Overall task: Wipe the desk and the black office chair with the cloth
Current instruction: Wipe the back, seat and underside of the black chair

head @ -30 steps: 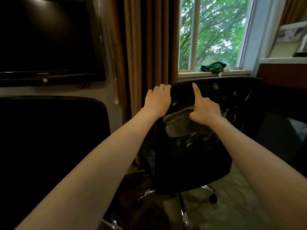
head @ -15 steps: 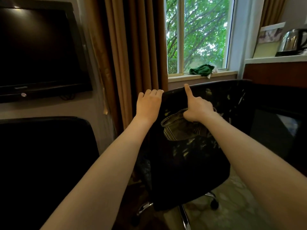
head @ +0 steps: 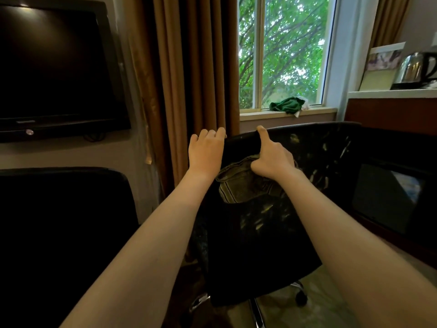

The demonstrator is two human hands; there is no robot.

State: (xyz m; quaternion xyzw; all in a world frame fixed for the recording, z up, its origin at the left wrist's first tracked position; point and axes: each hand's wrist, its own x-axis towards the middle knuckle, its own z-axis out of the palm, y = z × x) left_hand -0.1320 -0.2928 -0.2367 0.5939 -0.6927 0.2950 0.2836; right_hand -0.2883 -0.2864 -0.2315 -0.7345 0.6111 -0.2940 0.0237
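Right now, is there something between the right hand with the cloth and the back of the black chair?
Nothing visible. The right hand presses the cloth directly against the black chair backrest, index finger on its top edge. The left hand grips the top corner beside it.

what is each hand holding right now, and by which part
The left hand grips the top left corner of the black office chair backrest. The right hand presses the grey cloth against the backrest by its upper edge.
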